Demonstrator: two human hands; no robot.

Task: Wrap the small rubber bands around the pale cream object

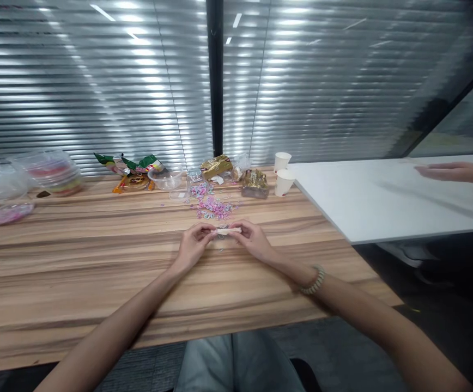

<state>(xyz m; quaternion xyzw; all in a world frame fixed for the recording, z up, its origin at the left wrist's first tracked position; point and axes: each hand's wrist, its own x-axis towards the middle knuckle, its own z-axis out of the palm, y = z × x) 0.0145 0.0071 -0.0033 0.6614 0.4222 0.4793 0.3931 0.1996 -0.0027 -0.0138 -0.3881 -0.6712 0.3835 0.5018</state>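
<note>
A short, pale cream strip (225, 232) spans the gap between my two hands, just above the wooden table. My left hand (195, 242) pinches its left end between thumb and fingers. At the other end, my right hand (253, 240) is closed on it in the same way. What the strip is made of is too small to tell. A few tiny grey-blue bits lie under and beside the fingers. Beyond the hands is a loose pile of small pink, white and pale blue ring-like pieces (214, 207), with a second cluster (201, 189) behind it.
Along the back stand a clear plastic bowl (165, 178), green snack bags (146, 163), a gold wrapper (216, 166), a gold-topped box (255, 184) and two paper cups (284, 183). Stacked clear tubs (52, 173) are far left. Another person's hand (444, 171) hovers over the white table (343, 201).
</note>
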